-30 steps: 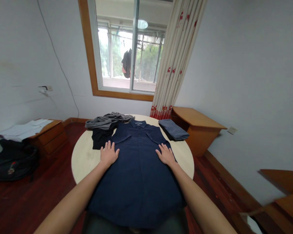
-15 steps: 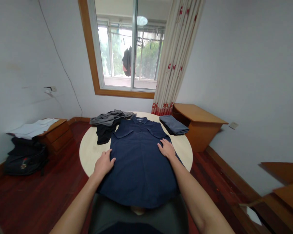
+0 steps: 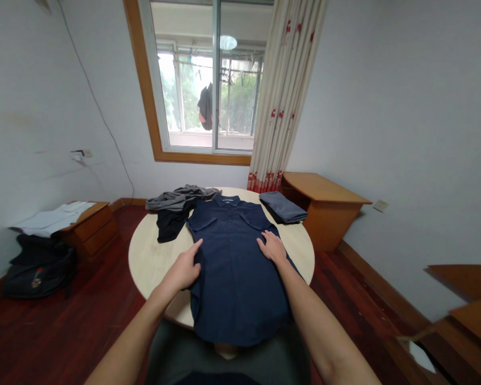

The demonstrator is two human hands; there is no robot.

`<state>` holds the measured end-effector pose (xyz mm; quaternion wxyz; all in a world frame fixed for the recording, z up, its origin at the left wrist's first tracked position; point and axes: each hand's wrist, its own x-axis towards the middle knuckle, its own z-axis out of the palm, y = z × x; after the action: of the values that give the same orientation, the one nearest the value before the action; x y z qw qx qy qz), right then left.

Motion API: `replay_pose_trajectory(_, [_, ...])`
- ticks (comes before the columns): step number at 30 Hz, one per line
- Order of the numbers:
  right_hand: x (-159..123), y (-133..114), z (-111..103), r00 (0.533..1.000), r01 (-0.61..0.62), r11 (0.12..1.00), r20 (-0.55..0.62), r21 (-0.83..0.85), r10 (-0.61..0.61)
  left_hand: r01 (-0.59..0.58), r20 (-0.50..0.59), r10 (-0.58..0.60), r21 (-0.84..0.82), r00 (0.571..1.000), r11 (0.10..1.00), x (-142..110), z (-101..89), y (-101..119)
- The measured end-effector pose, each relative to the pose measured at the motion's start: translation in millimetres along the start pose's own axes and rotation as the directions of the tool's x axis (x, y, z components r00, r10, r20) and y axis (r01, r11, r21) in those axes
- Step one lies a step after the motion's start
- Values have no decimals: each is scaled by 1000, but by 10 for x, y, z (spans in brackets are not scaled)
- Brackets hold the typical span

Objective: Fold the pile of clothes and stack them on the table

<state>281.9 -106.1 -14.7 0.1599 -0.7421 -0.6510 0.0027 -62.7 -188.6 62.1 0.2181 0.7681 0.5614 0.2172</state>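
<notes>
A dark navy polo shirt (image 3: pixel 236 267) lies spread on a round pale table (image 3: pixel 144 262), collar at the far end, sleeves turned inward, hem hanging over the near edge. My left hand (image 3: pixel 185 267) is at the shirt's left side, index finger stretched forward and thumb on the cloth. It grips that edge, which is drawn inward; the other fingertips are hidden. On the right side of the shirt, my right hand (image 3: pixel 273 247) rests flat with its fingers spread.
Crumpled grey and black clothes (image 3: pixel 172 208) lie at the table's back left. A folded blue-grey garment (image 3: pixel 284 207) sits at the back right on something black. Beyond stands a wooden desk (image 3: pixel 324 200). A dark chair seat (image 3: pixel 176 353) is below the near edge.
My left hand has moved right, bringing the shirt's left edge inward and baring more of the table on that side. My right hand stays in about the same place on the shirt.
</notes>
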Motion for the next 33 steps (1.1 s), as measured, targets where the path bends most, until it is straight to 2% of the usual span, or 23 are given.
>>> replay_pose_trajectory(4, [-5,-2,-2,1000,-2,1000,-3,1,2,-116,179,97,103,979,988,21,335,556])
replay_pose_trajectory(7, [-3,2,5,1000,-3,1000,-4,0,4,-160,310,108,147,944,976,-15,538,719])
replay_pose_trajectory(9, [-1,5,10,1000,-3,1000,-2,1,3,-161,353,103,139,930,977,-45,585,741])
replay_pose_trajectory(12, [2,8,8,1000,-5,1000,4,2,5,-132,401,92,72,911,989,-100,550,730])
replay_pose_trajectory(15, [4,6,0,1000,-6,1000,5,1,6,-75,488,80,-30,869,997,-174,481,727])
replay_pose_trajectory(20, [11,12,4,1000,-5,1000,4,11,5,-120,588,159,-105,793,987,-326,368,795])
replay_pose_trajectory(22, [15,17,7,1000,-4,1000,6,12,4,-155,572,156,-50,805,987,-383,309,842])
replay_pose_trajectory(24, [17,21,8,1000,-5,1000,11,10,4,-198,496,129,88,858,976,-431,247,882])
replay_pose_trajectory(26, [20,23,6,1000,-5,1000,14,5,5,-206,457,82,230,886,951,-472,197,899])
replay_pose_trajectory(31, [25,23,14,1000,-10,1000,14,9,10,-191,559,-54,371,828,909,-583,162,838])
replay_pose_trajectory(33, [27,24,22,1000,-9,1000,10,11,8,-206,556,-52,392,830,896,-634,165,824])
